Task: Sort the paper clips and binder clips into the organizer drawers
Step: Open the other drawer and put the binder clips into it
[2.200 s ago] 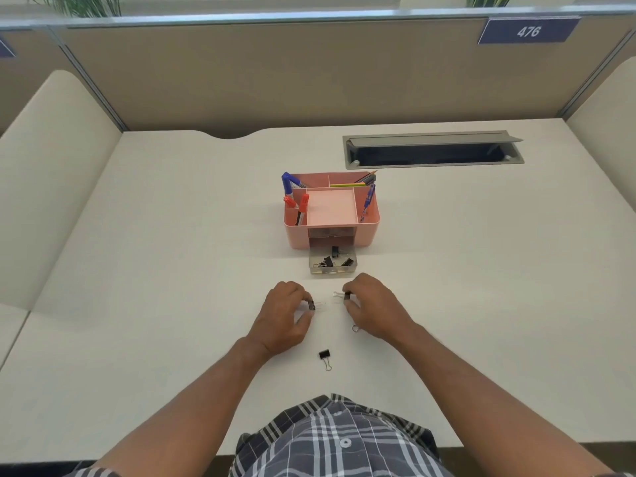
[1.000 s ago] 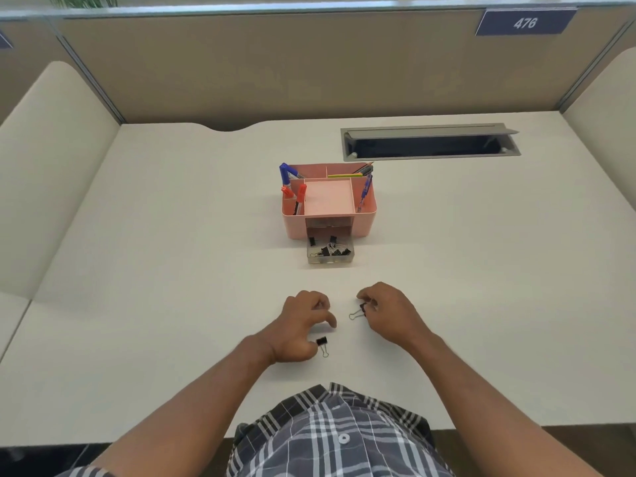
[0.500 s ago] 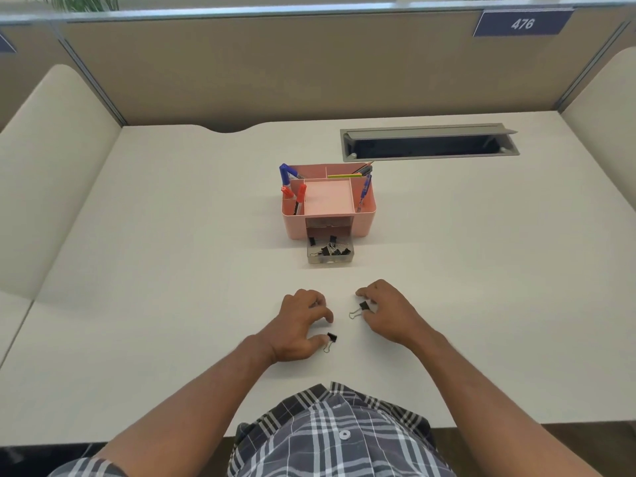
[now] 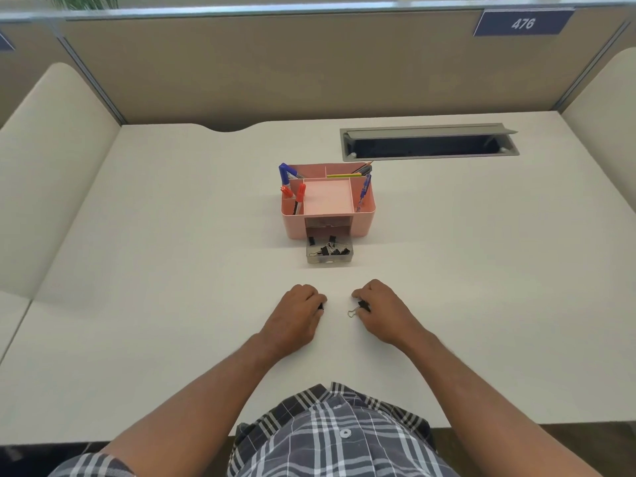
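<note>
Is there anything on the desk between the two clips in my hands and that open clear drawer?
Nothing visible. The bare white desk lies between the right hand with its black binder clip, the left hand, and the open clear plastic drawer, which already holds black binder clips.

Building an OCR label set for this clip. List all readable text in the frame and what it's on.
"476": white digits on the dark blue sign mounted on the cubicle partition, upper right.
A second blue sign at the left edge is cut off; no text readable.
Pens in the pink organizer: any print too small to read.
</note>
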Motion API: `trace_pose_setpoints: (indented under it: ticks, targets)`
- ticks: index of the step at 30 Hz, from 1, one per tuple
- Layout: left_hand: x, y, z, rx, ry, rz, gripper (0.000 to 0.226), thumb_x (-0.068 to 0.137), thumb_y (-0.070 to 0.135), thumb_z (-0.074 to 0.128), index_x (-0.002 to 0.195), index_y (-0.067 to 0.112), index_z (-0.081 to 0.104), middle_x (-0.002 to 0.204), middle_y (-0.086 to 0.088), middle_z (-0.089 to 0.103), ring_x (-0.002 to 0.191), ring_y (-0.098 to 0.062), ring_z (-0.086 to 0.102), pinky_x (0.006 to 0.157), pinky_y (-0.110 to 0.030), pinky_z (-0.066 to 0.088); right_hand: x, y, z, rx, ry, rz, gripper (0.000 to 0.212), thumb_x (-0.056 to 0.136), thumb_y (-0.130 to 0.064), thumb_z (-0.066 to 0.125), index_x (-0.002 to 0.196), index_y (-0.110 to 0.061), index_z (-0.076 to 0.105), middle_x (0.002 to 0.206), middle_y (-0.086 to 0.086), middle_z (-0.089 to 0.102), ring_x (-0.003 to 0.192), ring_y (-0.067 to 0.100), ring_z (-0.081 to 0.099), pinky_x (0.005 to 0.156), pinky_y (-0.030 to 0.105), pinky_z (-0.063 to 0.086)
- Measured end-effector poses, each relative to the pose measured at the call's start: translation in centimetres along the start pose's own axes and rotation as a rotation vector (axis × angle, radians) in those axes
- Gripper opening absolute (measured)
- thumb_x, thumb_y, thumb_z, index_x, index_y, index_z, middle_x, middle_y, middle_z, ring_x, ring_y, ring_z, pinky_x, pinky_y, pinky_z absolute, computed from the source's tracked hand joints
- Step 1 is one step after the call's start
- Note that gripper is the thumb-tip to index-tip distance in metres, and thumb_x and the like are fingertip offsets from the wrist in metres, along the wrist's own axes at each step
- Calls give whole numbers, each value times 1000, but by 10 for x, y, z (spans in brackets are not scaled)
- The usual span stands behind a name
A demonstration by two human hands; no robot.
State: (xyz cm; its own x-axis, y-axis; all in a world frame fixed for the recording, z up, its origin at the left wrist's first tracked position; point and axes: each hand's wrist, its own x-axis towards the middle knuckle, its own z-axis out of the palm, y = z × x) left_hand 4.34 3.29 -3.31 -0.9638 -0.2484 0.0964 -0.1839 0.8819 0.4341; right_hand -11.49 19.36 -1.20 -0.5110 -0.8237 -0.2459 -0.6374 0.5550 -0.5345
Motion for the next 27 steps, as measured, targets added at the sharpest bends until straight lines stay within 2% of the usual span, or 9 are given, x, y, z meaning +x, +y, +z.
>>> trace_pose_setpoints:
  ticks: [6,11,15,18,22,27]
  targets:
    - [3,0,2,-2,48,-24,27,90,15,58,114,6,64,100,-5,60,92,-22,54,83,-32,48,6,-7,6,-55,-15,-59,21,91,-14,56,110,-13,65,110,2,53,102,19,50,85,27,43]
    - [14,2,-8,-99,117,-46,23,88,6,59,111,3,64,99,-6,58,87,-19,57,78,-25,48,14,-16,6,-64,11,-48,11,90,-15,56,100,-13,60,101,1,55,90,21,52,76,31,44]
    - [31,2,-20,-131,195,-53,21,91,7,59,111,4,63,102,-7,56,90,-18,56,80,-21,45,28,-22,-4,11,92,9,9,91,-22,60,87,-15,58,87,1,58,79,22,53,67,32,41]
    - [50,2,-33,-131,254,-50,18,92,6,60,109,4,63,100,-7,55,89,-18,53,78,-22,45,43,-30,-21,79,219,3,3,88,-13,61,87,-13,63,85,4,62,81,23,57,71,35,46]
    - [76,0,-45,-107,288,-32,18,90,2,61,108,1,64,100,-10,56,88,-18,54,77,-21,44,65,-44,-47,138,349,-55,19,86,-3,53,90,-12,70,91,7,65,85,22,59,78,35,50]
    - [97,-2,-47,-111,276,-64,21,89,3,61,110,4,64,104,-10,59,92,-20,56,79,-30,52,89,-52,-61,69,300,-38,24,87,-5,52,95,-13,73,94,7,65,86,22,59,77,39,53]
